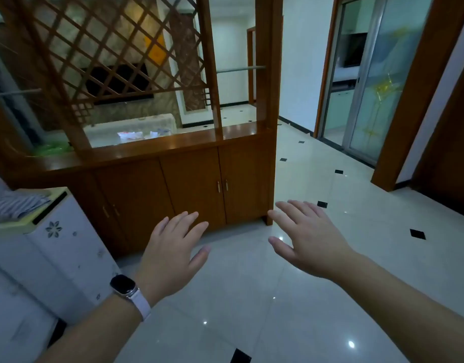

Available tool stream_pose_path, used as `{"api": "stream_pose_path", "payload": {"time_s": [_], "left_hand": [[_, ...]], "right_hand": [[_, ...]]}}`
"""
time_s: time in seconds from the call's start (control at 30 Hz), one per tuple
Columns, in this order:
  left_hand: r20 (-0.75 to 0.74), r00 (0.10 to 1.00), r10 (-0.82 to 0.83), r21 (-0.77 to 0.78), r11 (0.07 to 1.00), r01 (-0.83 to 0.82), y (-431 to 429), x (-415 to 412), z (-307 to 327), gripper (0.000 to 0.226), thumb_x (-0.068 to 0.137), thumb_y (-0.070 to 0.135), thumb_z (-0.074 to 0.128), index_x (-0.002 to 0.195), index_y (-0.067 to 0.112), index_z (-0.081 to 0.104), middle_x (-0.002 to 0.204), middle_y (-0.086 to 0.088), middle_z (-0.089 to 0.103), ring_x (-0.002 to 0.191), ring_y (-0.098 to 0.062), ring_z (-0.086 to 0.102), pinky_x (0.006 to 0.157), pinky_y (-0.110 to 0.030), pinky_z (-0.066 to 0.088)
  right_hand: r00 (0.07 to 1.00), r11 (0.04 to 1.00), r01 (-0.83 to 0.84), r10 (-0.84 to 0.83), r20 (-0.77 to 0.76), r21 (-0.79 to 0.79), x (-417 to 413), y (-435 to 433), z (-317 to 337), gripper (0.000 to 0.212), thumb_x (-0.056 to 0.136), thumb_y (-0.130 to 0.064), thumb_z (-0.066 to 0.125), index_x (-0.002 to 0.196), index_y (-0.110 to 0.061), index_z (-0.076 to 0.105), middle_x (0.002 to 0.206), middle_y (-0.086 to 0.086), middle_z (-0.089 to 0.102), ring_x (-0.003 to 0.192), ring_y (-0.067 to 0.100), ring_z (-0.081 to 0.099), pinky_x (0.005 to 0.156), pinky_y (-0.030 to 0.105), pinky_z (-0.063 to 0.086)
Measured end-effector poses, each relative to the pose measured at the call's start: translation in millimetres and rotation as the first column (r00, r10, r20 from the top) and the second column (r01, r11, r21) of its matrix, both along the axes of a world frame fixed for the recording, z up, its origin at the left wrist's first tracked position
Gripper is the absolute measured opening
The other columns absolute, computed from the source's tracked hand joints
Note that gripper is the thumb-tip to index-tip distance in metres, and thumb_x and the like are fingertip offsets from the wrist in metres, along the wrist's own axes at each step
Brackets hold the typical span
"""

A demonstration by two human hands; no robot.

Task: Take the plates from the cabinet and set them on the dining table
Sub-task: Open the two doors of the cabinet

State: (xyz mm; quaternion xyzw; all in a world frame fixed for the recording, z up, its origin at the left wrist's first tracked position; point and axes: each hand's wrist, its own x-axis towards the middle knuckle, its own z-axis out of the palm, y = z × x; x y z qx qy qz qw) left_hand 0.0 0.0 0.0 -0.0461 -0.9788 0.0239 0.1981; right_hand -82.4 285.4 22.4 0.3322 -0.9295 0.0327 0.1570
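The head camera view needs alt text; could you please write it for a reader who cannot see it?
Two empty hands, the left hand with a watch and the right hand, are held out open toward a wooden cabinet whose doors are shut. A lattice screen rises above it, and a tiled floor leads to a glass door on the right.

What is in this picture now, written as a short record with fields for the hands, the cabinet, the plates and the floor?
left hand: open, holds nothing, watch on the wrist
right hand: open, holds nothing
cabinet: wooden, lower doors closed, beyond both hands, not touched
plates: none in view
floor: shiny pale tiles with small black diamonds
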Motion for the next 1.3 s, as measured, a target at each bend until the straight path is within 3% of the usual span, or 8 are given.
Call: {"api": "stream_pose_path", "payload": {"time_s": [0.2, 0.73, 1.0, 1.3], "left_hand": [[0.029, 1.0, -0.012, 0.041, 0.999, 0.01, -40.8, -73.7, -24.2, 0.052, 0.094, 0.055, 0.034, 0.129, 0.026, 0.058, 0.137, -0.002, 0.057, 0.13, -0.024, 0.05, 0.107, -0.05, 0.035], [0.075, 0.997, 0.004, 0.104, 0.995, -0.011, -191.3, -213.5, -37.9, 0.051, 0.093, 0.055, 0.037, 0.13, 0.026, 0.058, 0.137, -0.001, 0.057, 0.13, -0.023, 0.05, 0.106, -0.047, 0.036], [0.139, 0.99, 0.038, 0.093, 0.994, -0.052, -207.7, -281.3, -51.2, 0.052, 0.093, 0.056, 0.037, 0.131, 0.027, 0.056, 0.138, 0.0, 0.056, 0.131, -0.022, 0.049, 0.107, -0.046, 0.035], [0.181, 0.98, 0.087, 0.08, 0.991, -0.103, -188.6, -407.4, -53.3, 0.057, 0.094, 0.058, 0.029, 0.133, 0.026, 0.056, 0.141, -0.001, 0.054, 0.133, -0.023, 0.047, 0.109, -0.049, 0.034]], "right_hand": [[1.0, 0.997, 0.03, -0.031, 0.002, 0.069, -61.5, -48.8, -15.3, 0.056, 0.094, -0.057, 0.035, 0.133, -0.022, 0.055, 0.135, 0.004, 0.058, 0.127, 0.026, 0.051, 0.107, 0.046, 0.037], [0.994, 0.993, 0.061, -0.07, 0.086, 0.099, -205.3, -197.8, -23.0, 0.062, 0.095, -0.065, 0.025, 0.145, -0.031, 0.038, 0.152, -0.004, 0.039, 0.141, 0.019, 0.031, 0.116, 0.038, 0.019], [0.994, 0.998, 0.021, -0.029, 0.11, 0.067, -280.8, -214.4, -37.1, 0.058, 0.094, -0.06, 0.029, 0.135, -0.026, 0.052, 0.142, 0.001, 0.052, 0.132, 0.024, 0.045, 0.11, 0.045, 0.032], [0.989, 0.999, -0.044, 0.044, 0.139, -0.009, -421.5, -207.3, -71.6, 0.057, 0.093, -0.058, 0.034, 0.131, -0.023, 0.058, 0.137, 0.004, 0.058, 0.128, 0.026, 0.051, 0.108, 0.048, 0.038]]}}
